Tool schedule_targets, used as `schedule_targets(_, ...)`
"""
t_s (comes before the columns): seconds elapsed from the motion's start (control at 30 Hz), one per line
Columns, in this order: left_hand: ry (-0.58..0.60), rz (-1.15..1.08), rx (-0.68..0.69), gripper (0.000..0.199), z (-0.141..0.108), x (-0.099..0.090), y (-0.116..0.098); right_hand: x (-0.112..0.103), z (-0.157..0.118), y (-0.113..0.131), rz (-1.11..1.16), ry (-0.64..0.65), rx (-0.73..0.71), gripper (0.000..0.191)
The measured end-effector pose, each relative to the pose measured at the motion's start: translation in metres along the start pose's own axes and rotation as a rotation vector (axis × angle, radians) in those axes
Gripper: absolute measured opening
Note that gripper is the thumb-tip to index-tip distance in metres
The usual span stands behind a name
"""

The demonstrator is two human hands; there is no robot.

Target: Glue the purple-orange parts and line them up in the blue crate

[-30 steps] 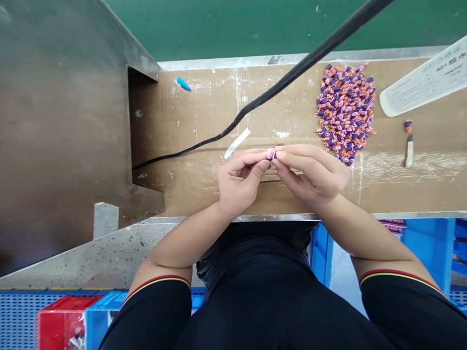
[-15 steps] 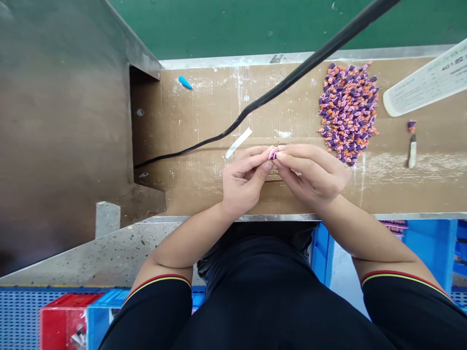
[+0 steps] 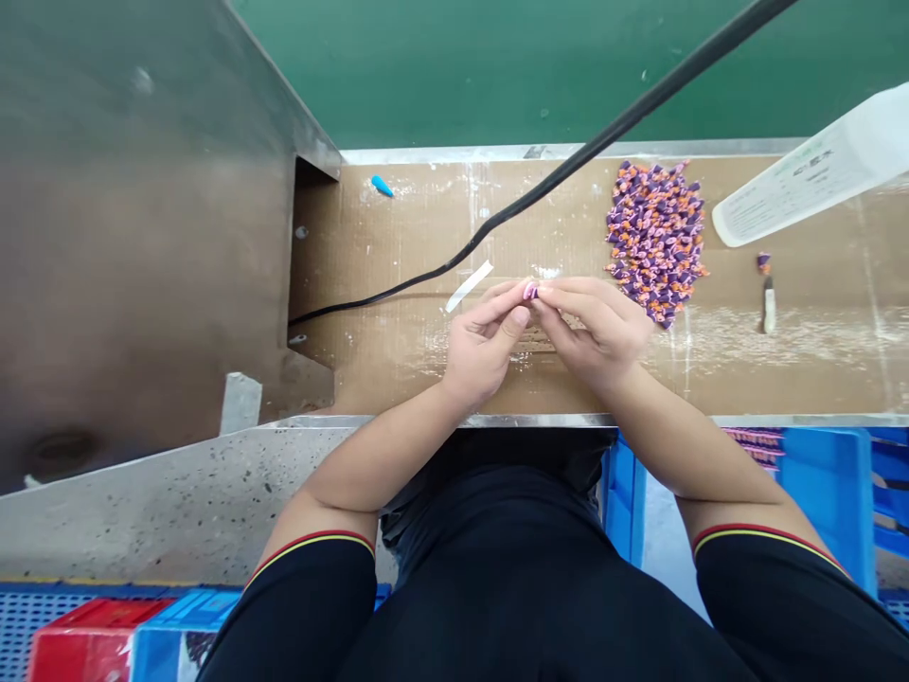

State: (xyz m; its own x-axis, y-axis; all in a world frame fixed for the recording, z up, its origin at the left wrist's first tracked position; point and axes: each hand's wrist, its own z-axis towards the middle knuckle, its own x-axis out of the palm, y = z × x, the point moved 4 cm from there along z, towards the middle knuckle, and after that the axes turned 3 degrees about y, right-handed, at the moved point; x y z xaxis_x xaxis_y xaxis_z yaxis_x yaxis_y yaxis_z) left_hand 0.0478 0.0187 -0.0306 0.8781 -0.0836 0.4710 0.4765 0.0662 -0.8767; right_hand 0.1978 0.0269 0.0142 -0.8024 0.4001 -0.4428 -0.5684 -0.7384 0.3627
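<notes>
A cardboard-topped workbench (image 3: 398, 227) with a steel front edge (image 3: 454, 421) runs across the view. Beyond its far edge rises a green painted wall (image 3: 497, 66). To the bench's left stands a brushed-metal panel (image 3: 142, 237), with a square notch where it meets the cardboard, and below that panel a speckled concrete ledge (image 3: 163, 502) slopes away. A black cable (image 3: 568, 180) crosses above the bench from the far right towards the notch. Under the bench's front edge, to the right, sit blue plastic crates (image 3: 828, 502) on a pale floor (image 3: 660, 540). Under its left end lie a perforated blue surface (image 3: 43, 616) and a red box (image 3: 92, 644). Soft, even light covers the bench.
</notes>
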Motion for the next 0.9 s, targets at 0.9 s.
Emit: schedule_targets(0.9, -0.114, 0.380, 0.438, 0.024, -0.112, -0.032, -0.057, -0.062, -0.042, 0.014, -0.142, 0.796, -0.124, 0.020)
